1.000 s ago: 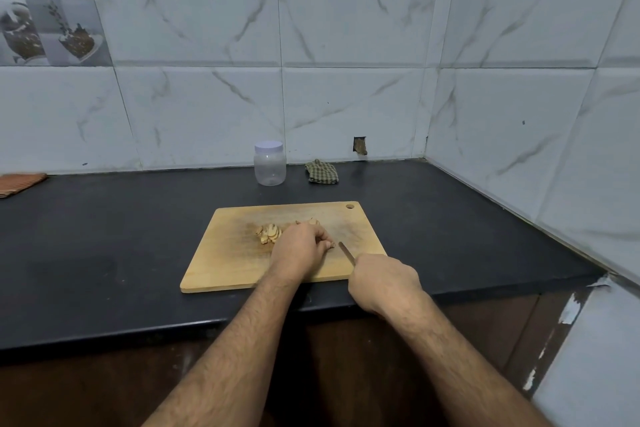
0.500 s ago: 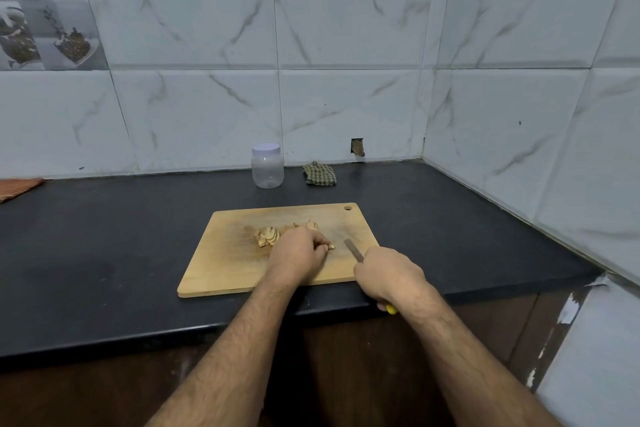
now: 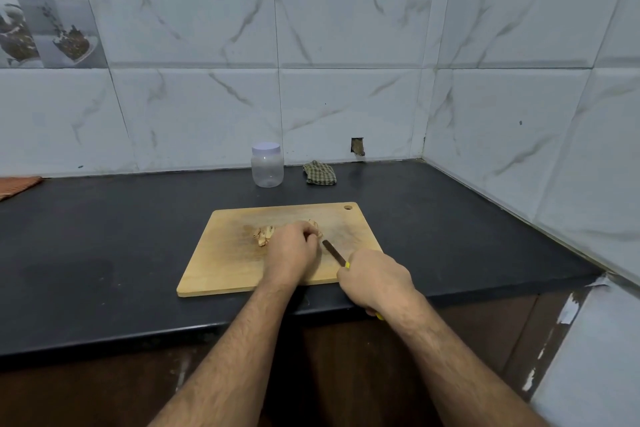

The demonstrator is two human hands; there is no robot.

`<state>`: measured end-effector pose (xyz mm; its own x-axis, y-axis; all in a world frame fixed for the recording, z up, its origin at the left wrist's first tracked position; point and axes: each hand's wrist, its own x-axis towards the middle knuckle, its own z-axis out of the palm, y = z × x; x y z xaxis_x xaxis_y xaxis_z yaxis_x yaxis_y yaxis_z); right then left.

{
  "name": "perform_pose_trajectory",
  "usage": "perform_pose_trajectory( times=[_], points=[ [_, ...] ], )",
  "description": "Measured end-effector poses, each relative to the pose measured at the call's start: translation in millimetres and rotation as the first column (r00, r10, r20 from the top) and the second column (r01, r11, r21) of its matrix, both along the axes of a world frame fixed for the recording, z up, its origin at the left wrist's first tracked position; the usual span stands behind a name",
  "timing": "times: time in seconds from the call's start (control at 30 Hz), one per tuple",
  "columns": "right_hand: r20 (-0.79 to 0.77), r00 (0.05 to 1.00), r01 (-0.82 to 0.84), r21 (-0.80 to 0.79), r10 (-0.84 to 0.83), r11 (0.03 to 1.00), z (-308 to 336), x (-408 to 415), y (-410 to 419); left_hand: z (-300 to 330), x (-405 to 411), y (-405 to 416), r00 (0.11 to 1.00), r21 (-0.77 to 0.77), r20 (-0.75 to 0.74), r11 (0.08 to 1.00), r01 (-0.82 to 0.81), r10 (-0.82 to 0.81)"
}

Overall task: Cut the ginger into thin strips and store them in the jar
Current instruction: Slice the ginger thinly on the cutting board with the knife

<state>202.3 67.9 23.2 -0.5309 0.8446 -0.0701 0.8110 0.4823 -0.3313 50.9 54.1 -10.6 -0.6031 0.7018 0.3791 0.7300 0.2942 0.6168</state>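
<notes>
Against white marble tiles, the black counter [image 3: 104, 253] carries a wooden board [image 3: 228, 263] where the left hand [image 3: 292, 250] curls over the ginger [image 3: 313, 224] to steady it, the right hand [image 3: 377, 279] grips the knife [image 3: 334, 252] for slicing, and the lidded jar [image 3: 267, 165] waits behind.

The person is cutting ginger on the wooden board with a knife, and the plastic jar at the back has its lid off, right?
Not quite. The clear plastic jar by the tiled wall has its pale lid on, as the head view shows. The rest holds: the right hand grips the yellow-handled knife, and the left hand holds the ginger on the rectangular wooden cutting board.
</notes>
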Motion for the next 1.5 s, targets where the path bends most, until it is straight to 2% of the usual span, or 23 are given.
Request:
perform_pose_trajectory(
  times=[0.2,0.3,0.5,0.63,0.9,1.2,1.5],
  points=[
    [0.035,0.995,0.098,-0.059,-0.097,0.993,8.9,8.8,13.7,-0.8,-1.8,-0.4,0.999,0.048,0.045,0.999,-0.026,0.024],
    [-0.012,0.991,0.127,-0.152,-0.131,0.98,11.0,15.2,26.6,-1.5,-3.1,-1.1,0.996,0.083,0.064,0.994,-0.07,0.065],
    [-0.105,0.976,0.145,-0.35,-0.193,0.925,12.2,20.2,39.8,1.2,-8.8,-1.7,0.972,0.156,0.194,0.974,-0.164,0.132],
    [-0.133,0.973,0.126,-0.376,-0.188,0.918,13.4,15.1,37.9,2.7,-16.5,-0.4,0.971,0.114,0.154,0.972,-0.204,0.186],
    [-0.088,0.98,0.153,-0.253,-0.18,0.955,10.1,9.1,39.2,7.0,-33.4,-3.7,0.983,0.031,0.075,0.985,-0.17,0.167],
    [-0.021,0.998,0.046,-0.167,-0.051,0.985,15.0,-20.4,31.9,7.0,-32.8,5.4,0.997,-0.211,-0.058,0.977,0.035,-0.048],
    [-0.043,0.999,0.014,-0.154,-0.021,0.988,12.1,-27.2,24.7,5.2,-32.4,5.0,0.992,-0.151,-0.121,0.989,0.009,-0.027]
  ],
)
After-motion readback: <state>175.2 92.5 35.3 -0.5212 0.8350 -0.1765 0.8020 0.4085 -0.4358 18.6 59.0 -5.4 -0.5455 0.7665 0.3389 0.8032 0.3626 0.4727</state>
